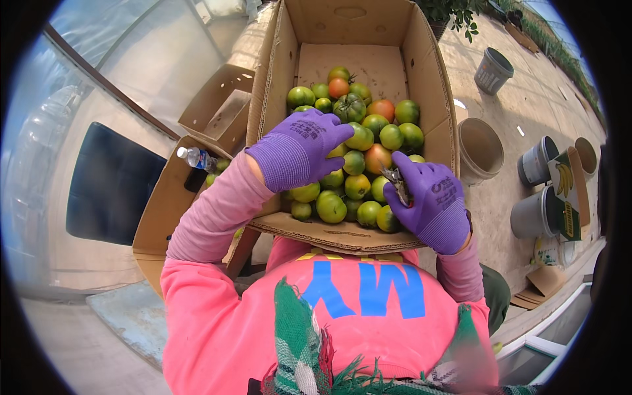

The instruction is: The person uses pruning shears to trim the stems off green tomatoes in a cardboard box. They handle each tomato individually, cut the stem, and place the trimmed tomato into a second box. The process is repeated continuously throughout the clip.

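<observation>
A large cardboard box (365, 59) stands before me with many green and a few reddish tomatoes (331, 206) inside. My left hand (301, 148), in a purple knit glove, reaches over the pile from the left. Its fingers are apart, and the fingertips lie beside or against a green tomato (359, 137); I cannot tell whether they touch it. In my right hand (428, 197), gloved the same way, is a small pair of pruning shears (398, 185). The metal blades point toward the tomatoes, and the glove hides most of the handles.
Left of the box, another carton (158, 212) holds green tomatoes, a plastic bottle (197, 157) and a dark phone-like object (195, 180). Several buckets (481, 148) stand on the floor at right, near a banana-print carton (564, 192). A leafy plant (456, 15) rises behind the box.
</observation>
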{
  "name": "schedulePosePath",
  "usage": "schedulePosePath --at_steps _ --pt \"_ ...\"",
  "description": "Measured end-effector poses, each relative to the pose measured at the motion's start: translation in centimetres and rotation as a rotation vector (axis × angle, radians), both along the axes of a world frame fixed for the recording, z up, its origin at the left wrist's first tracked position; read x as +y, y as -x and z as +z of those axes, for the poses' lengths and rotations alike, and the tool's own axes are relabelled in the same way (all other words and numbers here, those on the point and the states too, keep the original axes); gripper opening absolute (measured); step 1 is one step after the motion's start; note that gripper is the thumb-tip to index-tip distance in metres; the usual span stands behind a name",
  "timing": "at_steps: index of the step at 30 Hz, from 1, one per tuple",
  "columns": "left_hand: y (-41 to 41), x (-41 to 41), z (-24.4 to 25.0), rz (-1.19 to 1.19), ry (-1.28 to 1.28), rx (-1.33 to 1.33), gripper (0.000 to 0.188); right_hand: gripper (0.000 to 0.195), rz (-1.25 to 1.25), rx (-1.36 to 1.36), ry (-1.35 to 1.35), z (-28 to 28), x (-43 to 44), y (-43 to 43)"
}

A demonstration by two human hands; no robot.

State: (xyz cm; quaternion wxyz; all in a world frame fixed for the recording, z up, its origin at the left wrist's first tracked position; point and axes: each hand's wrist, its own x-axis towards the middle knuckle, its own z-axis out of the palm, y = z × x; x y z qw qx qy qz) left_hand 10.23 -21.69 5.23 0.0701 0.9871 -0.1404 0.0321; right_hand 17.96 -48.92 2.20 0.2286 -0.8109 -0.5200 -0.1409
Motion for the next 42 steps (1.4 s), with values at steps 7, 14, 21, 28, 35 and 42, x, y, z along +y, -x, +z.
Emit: schedulePosePath --at_steps 7,14,21,28,35,42 --pt "-1.4 -3.4 -3.0 0.041 -0.211 0.218 0.045 0.045 0.009 0.032 -0.009 -0.3 -0.1 0.0" --pt "-2.2 -3.8 -3.3 0.037 -0.279 0.114 0.038 0.043 0.025 0.027 -0.040 -0.1 0.2 0.1" --pt "-3.8 -2.0 -4.8 -0.012 -0.176 -0.026 0.051 0.043 0.027 0.021 -0.032 0.0 0.2 0.0" --pt "-3.7 -1.9 -2.4 0.144 -0.128 0.071 0.062 0.043 0.033 0.037 -0.027 0.0 0.2 0.0" --pt "-3.9 -1.4 -4.0 0.104 -0.055 -0.058 0.062 0.043 0.035 0.028 -0.033 0.0 0.2 0.0" --pt "-2.8 -1.1 -1.8 0.152 -0.115 0.059 0.057 0.044 0.029 0.033 -0.032 -0.1 0.1 0.0"
